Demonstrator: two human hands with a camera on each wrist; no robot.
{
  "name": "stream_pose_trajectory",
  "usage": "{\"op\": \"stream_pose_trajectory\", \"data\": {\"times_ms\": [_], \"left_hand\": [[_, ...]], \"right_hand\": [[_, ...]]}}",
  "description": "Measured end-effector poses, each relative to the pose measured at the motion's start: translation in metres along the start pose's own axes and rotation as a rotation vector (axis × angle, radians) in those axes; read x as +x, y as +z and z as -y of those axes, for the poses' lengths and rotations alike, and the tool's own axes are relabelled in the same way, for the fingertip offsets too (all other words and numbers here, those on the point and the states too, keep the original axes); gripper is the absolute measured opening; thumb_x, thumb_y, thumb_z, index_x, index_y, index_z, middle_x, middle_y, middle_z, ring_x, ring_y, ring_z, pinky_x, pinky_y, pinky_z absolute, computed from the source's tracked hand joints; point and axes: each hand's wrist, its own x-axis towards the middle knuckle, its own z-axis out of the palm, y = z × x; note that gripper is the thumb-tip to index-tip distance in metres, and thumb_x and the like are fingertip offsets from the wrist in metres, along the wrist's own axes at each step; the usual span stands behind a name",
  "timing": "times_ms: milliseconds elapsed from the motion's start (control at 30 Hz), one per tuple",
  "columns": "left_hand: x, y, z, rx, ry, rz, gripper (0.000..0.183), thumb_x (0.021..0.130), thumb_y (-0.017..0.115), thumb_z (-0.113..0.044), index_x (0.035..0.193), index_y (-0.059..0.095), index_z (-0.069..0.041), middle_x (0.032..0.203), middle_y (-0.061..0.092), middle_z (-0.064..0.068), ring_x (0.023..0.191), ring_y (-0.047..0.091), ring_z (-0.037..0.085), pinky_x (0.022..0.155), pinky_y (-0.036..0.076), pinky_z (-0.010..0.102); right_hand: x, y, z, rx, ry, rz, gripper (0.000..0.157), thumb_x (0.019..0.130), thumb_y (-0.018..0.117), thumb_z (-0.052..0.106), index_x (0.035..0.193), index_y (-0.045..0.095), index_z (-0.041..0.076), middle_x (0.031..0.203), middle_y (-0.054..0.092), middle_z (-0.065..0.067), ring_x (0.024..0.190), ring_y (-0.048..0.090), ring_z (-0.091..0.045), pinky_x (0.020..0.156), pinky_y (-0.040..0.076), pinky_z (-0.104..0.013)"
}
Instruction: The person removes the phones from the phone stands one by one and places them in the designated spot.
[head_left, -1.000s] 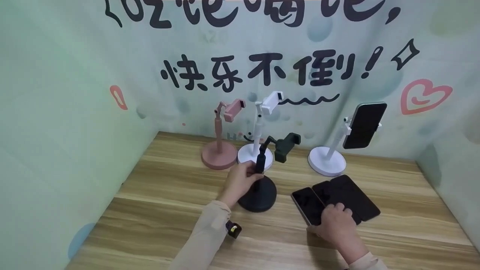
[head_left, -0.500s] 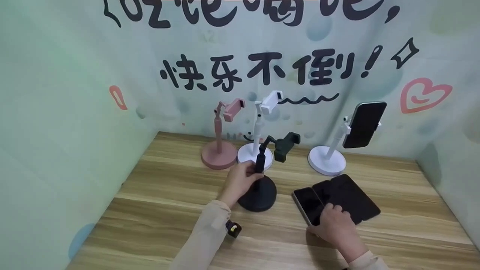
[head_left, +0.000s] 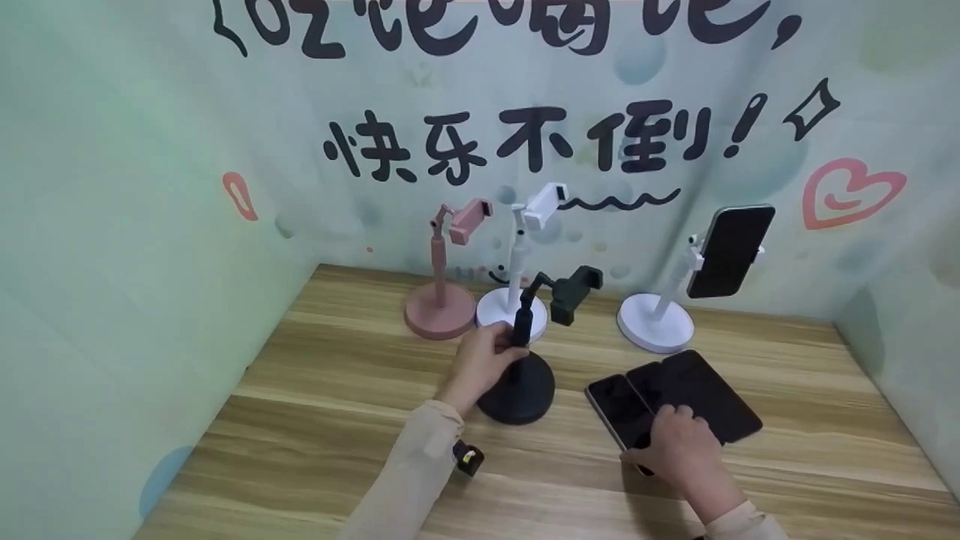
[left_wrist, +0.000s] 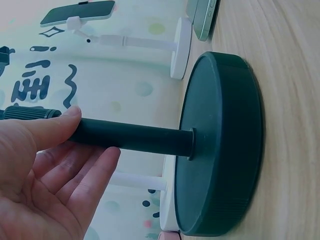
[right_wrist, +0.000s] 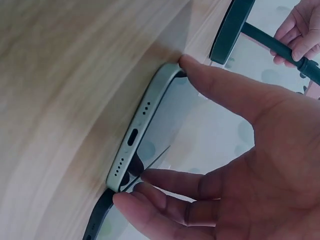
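My left hand [head_left: 482,361] grips the pole of a black phone stand [head_left: 519,401], thumb on one side and fingers on the other. In the left wrist view, the stand's round base [left_wrist: 220,150] sits on the table, pole upright. My right hand [head_left: 686,450] pinches a smartphone [head_left: 621,405] lying screen up, the leftmost of three dark devices side by side. The right wrist view shows the thumb [right_wrist: 200,75] at one corner of its port end and fingers at the opposite corner. The stand's clamp [head_left: 574,296] holds nothing.
Behind stand a pink phone stand [head_left: 440,315] and a white one [head_left: 491,307], both with unfilled clamps. Farther right, another white stand [head_left: 656,322] holds a smartphone [head_left: 731,251]. Two dark flat devices, one a large slab [head_left: 712,397], lie beside the pinched phone. A printed curtain [head_left: 450,75] hangs behind.
My right hand has shifted slightly to the right, so the near corner of the smartphone now shows below the thumb. The left hand and the black stand stay where they were.
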Motion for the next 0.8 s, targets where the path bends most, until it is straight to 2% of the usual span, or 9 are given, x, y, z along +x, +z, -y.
{"op": "stream_pose_trajectory", "data": {"times_ms": [233,333,433,500,667,800], "left_hand": [[0.000,0.001,0.000,0.005,0.023,-0.010,0.016,0.090,0.073,-0.012,0.103,0.070,-0.002,0.102,0.076,0.014,0.099,0.073,0.024,0.091,0.059,0.035],[0.000,0.001,0.002,-0.001,0.033,-0.008,0.016,0.090,0.073,-0.011,0.102,0.070,-0.001,0.101,0.076,0.014,0.097,0.073,0.024,0.089,0.059,0.033],[-0.001,0.000,0.004,0.036,0.034,0.000,0.016,0.090,0.073,-0.011,0.103,0.070,-0.002,0.099,0.076,0.013,0.095,0.072,0.023,0.088,0.059,0.034],[-0.002,-0.001,0.006,0.072,0.027,0.012,0.016,0.090,0.073,-0.012,0.104,0.071,-0.004,0.099,0.075,0.012,0.094,0.072,0.022,0.088,0.058,0.035],[-0.005,-0.004,0.009,0.131,0.013,0.033,0.017,0.092,0.072,-0.013,0.107,0.071,-0.007,0.103,0.075,0.010,0.098,0.071,0.022,0.091,0.057,0.038],[-0.006,-0.006,0.009,0.149,0.023,0.027,0.016,0.093,0.069,-0.012,0.108,0.071,-0.006,0.108,0.075,0.011,0.103,0.070,0.024,0.095,0.056,0.040]], "right_hand": [[0.004,-0.001,-0.001,0.001,0.004,0.035,0.093,0.068,0.085,0.055,0.116,0.052,-0.017,0.101,0.059,-0.031,0.089,0.063,-0.047,0.072,0.056,-0.056],[0.006,-0.004,0.003,-0.006,-0.003,0.046,0.093,0.071,0.084,0.054,0.123,0.051,-0.016,0.106,0.061,-0.031,0.091,0.065,-0.047,0.071,0.056,-0.056],[0.009,-0.009,0.011,-0.001,-0.031,0.036,0.089,0.077,0.081,0.051,0.129,0.050,-0.014,0.112,0.062,-0.031,0.094,0.066,-0.047,0.072,0.056,-0.056],[0.011,-0.011,0.017,0.012,-0.057,0.010,0.084,0.080,0.079,0.048,0.129,0.052,-0.013,0.113,0.063,-0.031,0.094,0.066,-0.045,0.072,0.056,-0.055],[0.021,-0.018,0.037,0.076,-0.102,-0.054,0.066,0.085,0.074,0.050,0.118,0.060,-0.005,0.108,0.064,-0.024,0.089,0.067,-0.038,0.072,0.056,-0.051],[0.033,-0.023,0.054,0.141,-0.115,-0.062,0.061,0.087,0.071,0.052,0.119,0.061,0.000,0.111,0.066,-0.020,0.094,0.067,-0.035,0.078,0.055,-0.051]]}}
